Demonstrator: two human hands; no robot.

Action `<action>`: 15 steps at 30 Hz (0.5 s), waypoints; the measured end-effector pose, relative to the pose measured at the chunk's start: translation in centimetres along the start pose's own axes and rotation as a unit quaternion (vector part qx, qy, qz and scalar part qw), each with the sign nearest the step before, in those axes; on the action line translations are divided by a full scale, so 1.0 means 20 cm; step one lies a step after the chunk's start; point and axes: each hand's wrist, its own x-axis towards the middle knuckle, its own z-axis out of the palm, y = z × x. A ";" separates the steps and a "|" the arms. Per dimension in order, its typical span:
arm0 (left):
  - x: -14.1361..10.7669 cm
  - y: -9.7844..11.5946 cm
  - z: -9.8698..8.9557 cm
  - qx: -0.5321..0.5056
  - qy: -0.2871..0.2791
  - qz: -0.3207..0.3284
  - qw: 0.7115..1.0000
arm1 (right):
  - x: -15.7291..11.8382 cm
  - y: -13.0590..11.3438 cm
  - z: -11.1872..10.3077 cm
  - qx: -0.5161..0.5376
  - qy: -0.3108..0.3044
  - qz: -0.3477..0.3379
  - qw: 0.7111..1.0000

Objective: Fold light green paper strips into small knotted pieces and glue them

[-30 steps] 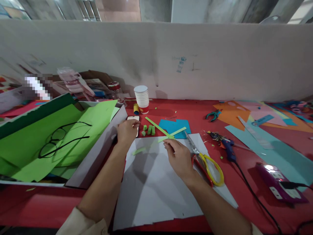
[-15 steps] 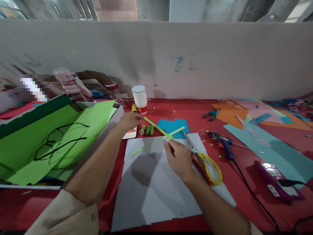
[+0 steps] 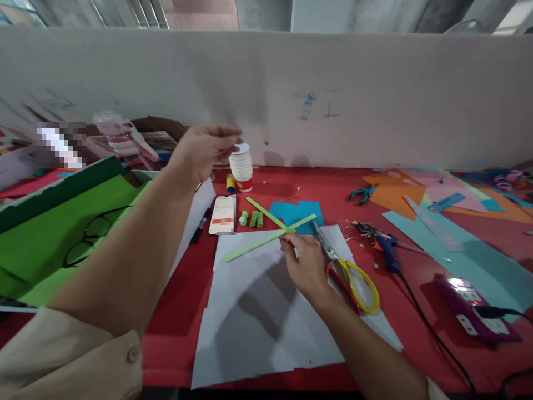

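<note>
My right hand (image 3: 306,258) is closed in a pinch on light green paper strips (image 3: 262,240), which cross one another above a white sheet (image 3: 250,333). Raised at the left, my left hand (image 3: 208,149) has its fingers stretched out at the rim of a stack of white paper cups (image 3: 241,165). I cannot tell whether the fingertips touch the cups. Several small folded green paper pieces (image 3: 254,220) sit left of the strips. Behind the crossing lies blue paper (image 3: 283,211). Scissors with yellow handles (image 3: 345,269) and a red-handled tool (image 3: 343,289) rest beside my right hand.
On the left stands a box with green paper (image 3: 112,197) and eyeglasses (image 3: 97,228). A phone (image 3: 222,214), black marker (image 3: 201,226) and yellow roll (image 3: 230,183) are near the cups. Rightward are a glue gun (image 3: 387,250), teal pliers (image 3: 362,194), coloured paper (image 3: 393,189) and a purple device (image 3: 474,311).
My left hand has risen from beside the green pieces to the cup rim, uncovering the phone and marker. My right hand still pinches the strips in nearly the same spot.
</note>
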 end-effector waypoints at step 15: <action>-0.17 -0.34 0.32 0.407 -0.190 -0.109 0.887 | -0.01 -0.02 0.00 -0.077 -0.011 -0.018 0.997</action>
